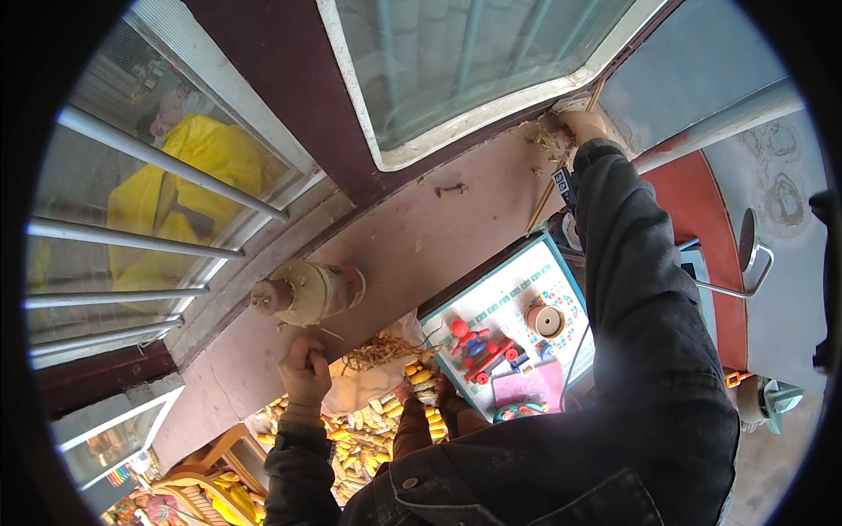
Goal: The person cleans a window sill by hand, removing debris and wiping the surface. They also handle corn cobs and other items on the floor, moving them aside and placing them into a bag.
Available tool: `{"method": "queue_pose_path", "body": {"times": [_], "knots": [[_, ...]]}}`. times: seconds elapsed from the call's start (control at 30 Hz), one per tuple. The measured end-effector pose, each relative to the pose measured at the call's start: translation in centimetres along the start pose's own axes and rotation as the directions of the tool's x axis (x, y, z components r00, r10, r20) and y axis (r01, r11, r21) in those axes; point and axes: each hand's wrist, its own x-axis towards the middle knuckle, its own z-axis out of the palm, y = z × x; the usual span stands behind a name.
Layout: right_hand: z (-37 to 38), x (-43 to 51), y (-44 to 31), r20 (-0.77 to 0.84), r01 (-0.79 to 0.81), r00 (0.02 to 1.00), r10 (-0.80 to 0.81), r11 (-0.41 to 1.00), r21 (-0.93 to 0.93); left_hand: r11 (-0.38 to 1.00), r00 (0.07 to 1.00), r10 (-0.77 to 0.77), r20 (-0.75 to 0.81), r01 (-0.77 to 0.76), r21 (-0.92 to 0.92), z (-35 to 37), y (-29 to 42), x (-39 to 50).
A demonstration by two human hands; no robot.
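Note:
My left hand (pixel 306 369) is curled into a fist at the front edge of the pinkish window sill (pixel 395 230); nothing shows in its fingers. Beyond it on the sill, a dusty, cream-coloured canister (pixel 309 292) lies on its side. My right hand (pixel 583 125) reaches to the sill's far right corner, with its fingers down at a heap of dry plant scraps (pixel 549 139). Thin sticks (pixel 539 210) show on both sides of that hand. Its fingertips are partly hidden, so I cannot tell what they grip.
Below the sill, a small table (pixel 487 289) holds a red toy figure (pixel 470 342) on a skateboard and a round pot (pixel 548 321). Corn cobs (pixel 358 437) cover the ground by my feet. Window bars (pixel 171 164) line the left; a round mirror (pixel 748 240) stands right.

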Motion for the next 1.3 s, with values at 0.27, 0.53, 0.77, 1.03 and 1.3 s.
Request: {"method": "queue_pose_path", "body": {"times": [0.27,0.53,0.77,1.03,1.3], "knots": [[0.5,1.0,0.7,-0.054,-0.032,0.997,0.063,0.89,0.456,1.0,1.0,0.011,0.007,-0.011,0.014,0.0,-0.1,-0.2],[0.2,0.1,-0.6,0.184,-0.163,0.983,0.008,0.505,0.848,1.0,1.0,0.015,-0.002,-0.015,0.025,0.1,0.1,0.0],[0.0,-1.2,-1.5,0.221,-0.193,0.975,0.025,0.588,0.786,1.0,1.0,0.019,-0.001,-0.019,0.013,0.1,-0.1,-0.1],[-0.6,-0.8,-1.3,0.228,-0.181,0.971,-0.067,0.413,0.893,0.998,0.998,0.056,-0.003,-0.056,0.034,0.2,-0.1,-0.1],[-2.9,-9.6,0.1,0.233,-0.069,0.946,-0.227,0.559,0.826,0.994,0.998,0.059,0.005,-0.059,0.091,0.0,-0.4,-0.1]]}}
